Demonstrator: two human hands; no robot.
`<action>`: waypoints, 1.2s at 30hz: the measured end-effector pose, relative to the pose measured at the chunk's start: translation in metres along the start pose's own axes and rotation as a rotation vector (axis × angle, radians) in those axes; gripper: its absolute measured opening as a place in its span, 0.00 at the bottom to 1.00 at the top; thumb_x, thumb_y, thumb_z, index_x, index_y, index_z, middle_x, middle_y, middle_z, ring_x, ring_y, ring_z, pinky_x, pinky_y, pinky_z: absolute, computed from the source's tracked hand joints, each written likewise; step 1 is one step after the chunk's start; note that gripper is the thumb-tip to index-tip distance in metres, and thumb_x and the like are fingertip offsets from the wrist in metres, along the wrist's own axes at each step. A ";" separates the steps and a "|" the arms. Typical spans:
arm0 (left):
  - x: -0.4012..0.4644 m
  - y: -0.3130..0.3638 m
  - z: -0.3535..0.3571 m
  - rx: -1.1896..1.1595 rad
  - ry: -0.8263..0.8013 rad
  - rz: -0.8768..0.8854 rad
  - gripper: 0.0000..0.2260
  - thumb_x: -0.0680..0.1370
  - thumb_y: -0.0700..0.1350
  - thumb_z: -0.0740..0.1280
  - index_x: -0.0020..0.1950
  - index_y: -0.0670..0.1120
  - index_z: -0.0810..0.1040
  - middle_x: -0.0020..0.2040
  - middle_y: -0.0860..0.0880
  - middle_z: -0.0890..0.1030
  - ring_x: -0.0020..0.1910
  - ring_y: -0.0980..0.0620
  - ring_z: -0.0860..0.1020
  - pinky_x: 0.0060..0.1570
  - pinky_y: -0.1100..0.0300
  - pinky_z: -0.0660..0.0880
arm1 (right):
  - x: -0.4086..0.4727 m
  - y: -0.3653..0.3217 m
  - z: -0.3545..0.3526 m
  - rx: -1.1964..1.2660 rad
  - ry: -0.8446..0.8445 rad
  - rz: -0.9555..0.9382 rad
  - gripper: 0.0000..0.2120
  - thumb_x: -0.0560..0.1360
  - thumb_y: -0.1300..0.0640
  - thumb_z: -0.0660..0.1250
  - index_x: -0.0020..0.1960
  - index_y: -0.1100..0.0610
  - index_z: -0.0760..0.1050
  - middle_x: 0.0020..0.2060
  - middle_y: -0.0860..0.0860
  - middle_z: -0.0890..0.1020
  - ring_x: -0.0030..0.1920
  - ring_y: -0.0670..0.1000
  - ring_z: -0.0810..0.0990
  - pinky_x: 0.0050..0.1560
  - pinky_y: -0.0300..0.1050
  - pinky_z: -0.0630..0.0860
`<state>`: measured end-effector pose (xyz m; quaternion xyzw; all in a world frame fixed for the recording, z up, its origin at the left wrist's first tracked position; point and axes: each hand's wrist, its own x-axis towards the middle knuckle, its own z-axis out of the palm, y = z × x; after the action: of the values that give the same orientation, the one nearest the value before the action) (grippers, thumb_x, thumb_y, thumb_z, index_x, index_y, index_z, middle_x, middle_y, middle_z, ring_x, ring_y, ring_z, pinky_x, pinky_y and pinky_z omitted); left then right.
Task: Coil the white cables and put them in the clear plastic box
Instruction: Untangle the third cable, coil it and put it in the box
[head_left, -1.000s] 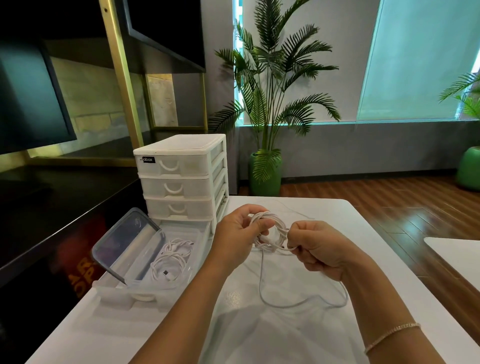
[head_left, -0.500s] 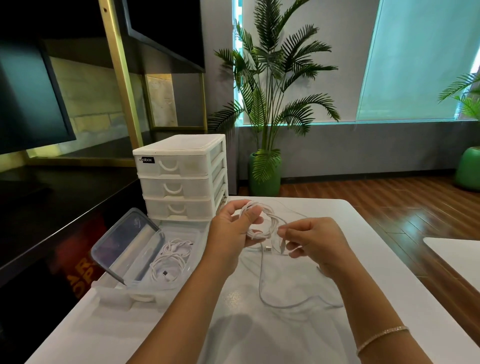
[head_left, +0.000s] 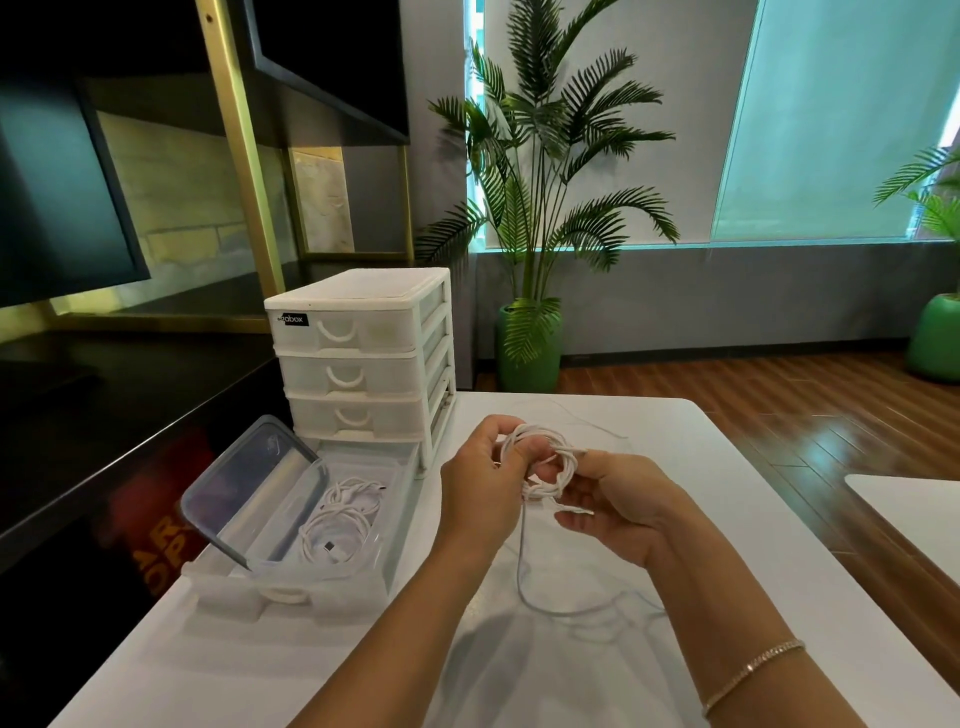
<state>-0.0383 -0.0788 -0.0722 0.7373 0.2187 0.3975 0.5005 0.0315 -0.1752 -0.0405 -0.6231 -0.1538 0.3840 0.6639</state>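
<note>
Fingers of left hand (head_left: 480, 483) grip the white cable (head_left: 545, 462) coil above the table (head_left: 311, 675); right hand (head_left: 618, 506) pinches its end. We judge clear plastic box (head_left: 270, 525) lies left of coil, nearer left hand, w/ loose tail hanging twd us.

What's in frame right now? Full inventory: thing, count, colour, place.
cable coil: 1, white, held in both hands above the table, loose end trailing down
coiled cables: white, count unclear, inside the clear box
clear plastic box: 1, clear, in the pulled-out bottom drawer
box lid: 1, clear with grey rim, propped tilted in the box
drawer unit: 1, white, table's far left
table: 1, white
potted palm: 1, green, on the floor behind
bracelet: 1, gold, right wrist
left hand: grips coil
right hand: pinches cable
</note>
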 end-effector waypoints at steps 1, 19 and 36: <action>0.000 0.000 0.000 0.032 0.017 0.025 0.05 0.76 0.50 0.65 0.50 0.51 0.76 0.46 0.51 0.82 0.43 0.52 0.81 0.43 0.62 0.80 | 0.001 0.000 -0.001 0.031 -0.017 0.020 0.07 0.73 0.65 0.64 0.39 0.62 0.80 0.32 0.55 0.80 0.36 0.51 0.74 0.39 0.46 0.71; 0.004 0.004 -0.003 -0.174 -0.018 -0.143 0.04 0.76 0.49 0.66 0.50 0.53 0.76 0.50 0.46 0.83 0.45 0.48 0.83 0.44 0.54 0.82 | 0.009 0.013 0.009 0.213 -0.074 -0.134 0.05 0.69 0.68 0.65 0.40 0.62 0.79 0.37 0.57 0.80 0.39 0.54 0.75 0.41 0.46 0.70; 0.012 0.007 -0.012 -0.444 0.006 -0.298 0.08 0.75 0.45 0.67 0.53 0.47 0.76 0.41 0.46 0.80 0.36 0.51 0.80 0.38 0.59 0.81 | 0.003 0.000 -0.003 -0.189 -0.049 -0.281 0.03 0.66 0.65 0.73 0.40 0.61 0.81 0.35 0.53 0.84 0.34 0.51 0.82 0.33 0.37 0.78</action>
<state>-0.0413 -0.0667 -0.0592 0.5680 0.2337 0.3596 0.7025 0.0350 -0.1750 -0.0422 -0.6455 -0.2906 0.2863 0.6457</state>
